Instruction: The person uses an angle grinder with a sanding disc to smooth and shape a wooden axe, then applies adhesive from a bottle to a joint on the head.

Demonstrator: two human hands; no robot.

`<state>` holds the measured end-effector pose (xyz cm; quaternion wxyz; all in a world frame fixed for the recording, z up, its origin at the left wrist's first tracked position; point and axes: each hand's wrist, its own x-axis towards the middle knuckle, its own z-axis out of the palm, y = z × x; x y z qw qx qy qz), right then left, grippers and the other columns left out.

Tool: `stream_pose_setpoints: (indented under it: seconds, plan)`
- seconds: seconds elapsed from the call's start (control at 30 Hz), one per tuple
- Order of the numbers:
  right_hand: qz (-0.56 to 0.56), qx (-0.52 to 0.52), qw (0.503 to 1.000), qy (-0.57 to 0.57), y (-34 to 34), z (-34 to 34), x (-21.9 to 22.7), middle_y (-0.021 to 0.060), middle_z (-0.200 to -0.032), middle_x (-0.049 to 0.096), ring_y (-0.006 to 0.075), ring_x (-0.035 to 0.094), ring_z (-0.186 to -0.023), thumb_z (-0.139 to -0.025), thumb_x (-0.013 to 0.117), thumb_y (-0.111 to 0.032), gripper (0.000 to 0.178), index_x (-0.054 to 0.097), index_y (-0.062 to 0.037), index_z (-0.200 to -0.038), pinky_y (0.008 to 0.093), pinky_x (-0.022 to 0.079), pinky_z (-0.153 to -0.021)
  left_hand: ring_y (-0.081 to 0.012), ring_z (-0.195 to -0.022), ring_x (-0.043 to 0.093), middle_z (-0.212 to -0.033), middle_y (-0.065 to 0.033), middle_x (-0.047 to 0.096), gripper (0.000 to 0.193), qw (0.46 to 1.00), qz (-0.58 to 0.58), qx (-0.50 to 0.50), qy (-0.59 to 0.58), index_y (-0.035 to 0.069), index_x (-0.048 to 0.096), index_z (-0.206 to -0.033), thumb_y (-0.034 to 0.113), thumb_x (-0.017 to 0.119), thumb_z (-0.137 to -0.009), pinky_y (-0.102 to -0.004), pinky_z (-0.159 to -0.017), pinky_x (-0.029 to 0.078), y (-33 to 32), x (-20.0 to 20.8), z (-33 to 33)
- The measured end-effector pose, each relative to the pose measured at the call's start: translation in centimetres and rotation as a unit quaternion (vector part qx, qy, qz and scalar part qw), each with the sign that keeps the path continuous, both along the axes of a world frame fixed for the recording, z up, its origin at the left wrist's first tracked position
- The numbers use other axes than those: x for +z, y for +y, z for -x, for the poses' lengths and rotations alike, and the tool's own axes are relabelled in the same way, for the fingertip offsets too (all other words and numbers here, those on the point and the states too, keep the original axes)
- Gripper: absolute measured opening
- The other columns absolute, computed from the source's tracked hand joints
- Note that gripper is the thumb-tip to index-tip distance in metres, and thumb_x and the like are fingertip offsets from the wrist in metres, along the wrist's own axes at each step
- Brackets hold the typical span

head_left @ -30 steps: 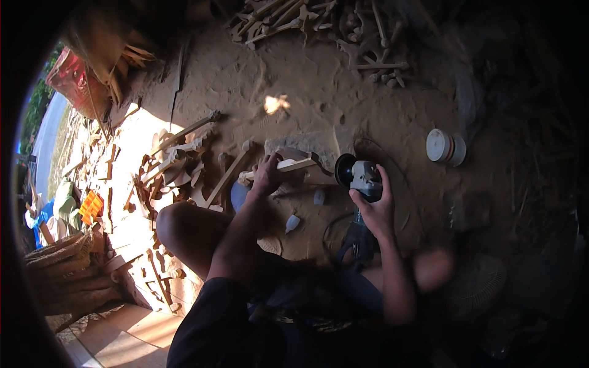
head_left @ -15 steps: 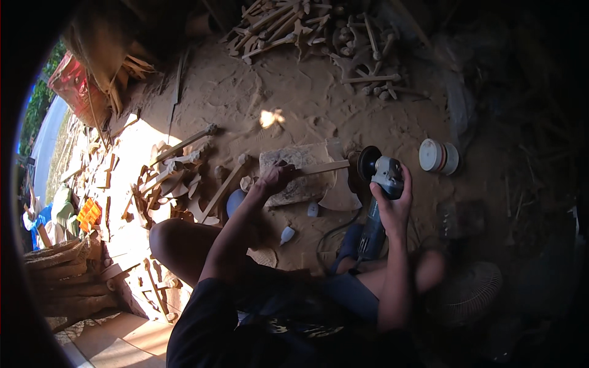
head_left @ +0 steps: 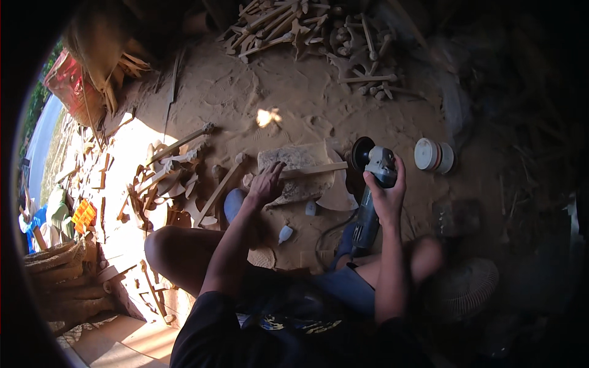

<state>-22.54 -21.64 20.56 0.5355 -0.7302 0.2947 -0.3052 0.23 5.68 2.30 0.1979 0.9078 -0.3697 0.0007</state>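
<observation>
My right hand (head_left: 388, 193) is wrapped round the head of a blue-and-grey angle grinder (head_left: 367, 224). Its round dark disc (head_left: 362, 153) stands close to the far end of a pale wooden stick (head_left: 316, 170). That stick lies across a rough, mottled block (head_left: 285, 196). My left hand (head_left: 266, 186) rests over the near end of the stick, its fingers stretched out and apart. Beyond the block is a flat, pale piece with a curved edge (head_left: 338, 195), partly under the stick.
Long knob-ended pieces (head_left: 224, 187) and scraps lie left in sunlight. A larger heap (head_left: 276, 27) sits at the back. A white round tub (head_left: 434, 156) stands right; a small white bulb-shaped item (head_left: 285, 233) lies before the block. A cord (head_left: 322, 242) curls near the grinder.
My left hand has opened from its grip on the stick, fingers now extended over it. The grinder stays in my right hand, near the stick's end. The view has shifted slightly.
</observation>
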Motion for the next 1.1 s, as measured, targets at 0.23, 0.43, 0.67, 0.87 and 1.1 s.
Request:
stream_pose_setpoints:
  seconds: [0.23, 0.43, 0.67, 0.87, 1.1]
  plan:
    - [-0.022, -0.045, 0.997, -0.050, -0.4, 0.8, 4.3, 0.0164, -0.143, 0.059, 0.0240, 0.063, -0.126, -0.086, 0.090, -0.016, 0.089, 0.040, 0.0001, -0.158, 0.0383, 0.052, -0.108, -0.0376, -0.141, 0.052, -0.143, -0.0202, 0.062, 0.065, 0.978, -0.176, -0.048, 0.096, 0.009, 0.048, -0.157, 0.031, 0.067, -0.098, -0.0518, -0.115, 0.044, -2.1, -3.5, -0.3]
    - [-0.011, -0.152, 0.986, -0.062, -3.1, 4.5, 5.7, 0.0217, -0.153, 0.052, 0.0292, 0.056, -0.139, -0.089, 0.088, -0.021, 0.087, 0.041, 0.0003, -0.159, 0.0422, 0.046, -0.116, -0.0435, -0.078, 0.071, -0.081, -0.0260, 0.069, 0.036, 0.991, 0.019, -0.097, 0.086, 0.005, 0.061, -0.130, 0.028, 0.063, -0.102, -0.0576, -0.073, 0.054, -2.2, -2.4, -0.1]
    - [-0.045, -0.179, 0.979, -0.091, -3.8, 5.4, 5.6, 0.0196, -0.149, 0.055, 0.0267, 0.060, -0.131, -0.090, 0.088, -0.019, 0.085, 0.041, -0.0001, -0.158, 0.0406, 0.050, -0.111, -0.0131, -0.087, 0.063, -0.101, -0.0032, 0.067, 0.045, 0.693, 0.404, 0.074, 0.593, 0.004, 0.069, -0.117, 0.046, 0.053, -0.114, -0.0327, -0.073, 0.055, -5.7, 7.3, 3.1]
    - [-0.039, -0.137, 0.982, -0.121, -2.6, 4.2, 5.6, 0.0198, -0.148, 0.056, 0.0264, 0.061, -0.129, -0.090, 0.088, -0.019, 0.086, 0.039, -0.0016, -0.159, 0.0394, 0.051, -0.109, -0.0170, -0.090, 0.067, -0.100, -0.0059, 0.068, 0.038, 0.631, 0.547, 0.044, 0.548, 0.002, 0.068, -0.119, 0.038, 0.068, -0.108, -0.0356, -0.081, 0.059, -3.8, 10.6, 1.1]
    - [-0.070, -0.097, 0.990, -0.077, -1.9, 4.2, 3.3, 0.0166, -0.144, 0.058, 0.0257, 0.063, -0.125, -0.087, 0.089, -0.019, 0.089, 0.039, -0.0005, -0.159, 0.0388, 0.052, -0.107, -0.0144, -0.073, 0.064, -0.088, -0.0018, 0.064, 0.021, 0.544, 0.721, 0.204, 0.376, 0.010, 0.061, -0.106, 0.025, 0.075, -0.101, -0.0335, -0.067, 0.057, -1.4, 13.0, -3.2]
